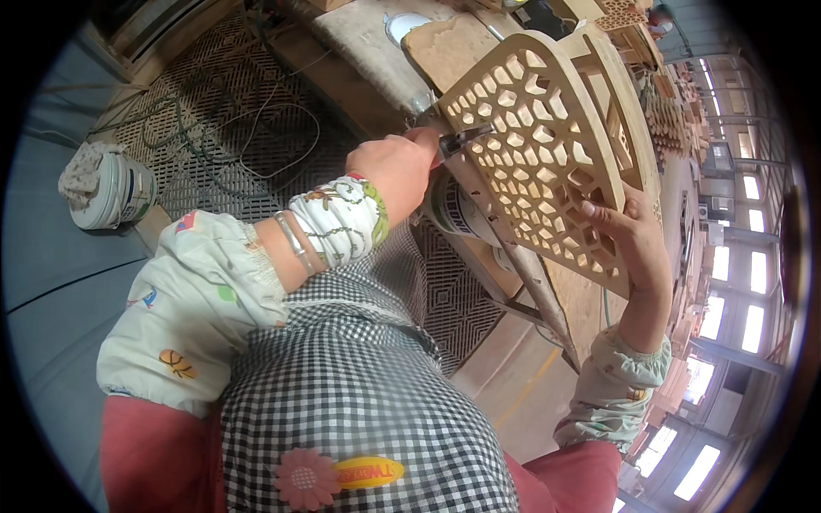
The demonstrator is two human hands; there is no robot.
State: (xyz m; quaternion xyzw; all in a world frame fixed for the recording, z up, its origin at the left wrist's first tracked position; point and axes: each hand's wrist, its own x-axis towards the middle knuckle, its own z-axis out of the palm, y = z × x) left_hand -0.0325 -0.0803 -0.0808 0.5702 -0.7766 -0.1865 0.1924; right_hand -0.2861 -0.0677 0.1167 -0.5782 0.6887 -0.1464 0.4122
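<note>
My left hand (398, 167) is closed around a short dark tool (463, 142) with a flat metal blade, its exact kind unclear. The blade's tip meets the upper left part of a pale wooden lattice panel (534, 111), pierced by many angular holes. My right hand (629, 227) grips the panel's lower right edge, thumb on the front face and fingers behind it, out of sight. The panel stands tilted on the workbench (573, 299). Behind it, further wooden boards (629, 107) of similar outline stand close by.
A flat brown board (440, 51) and a round whitish disc (406, 27) lie farther along the bench. Under its edge stands a bucket (453, 205). To the left, a white bucket (137, 184) holds cloth, and cables (256, 141) cross the patterned floor mat (201, 179). Stacked wooden parts (667, 115) fill the far right.
</note>
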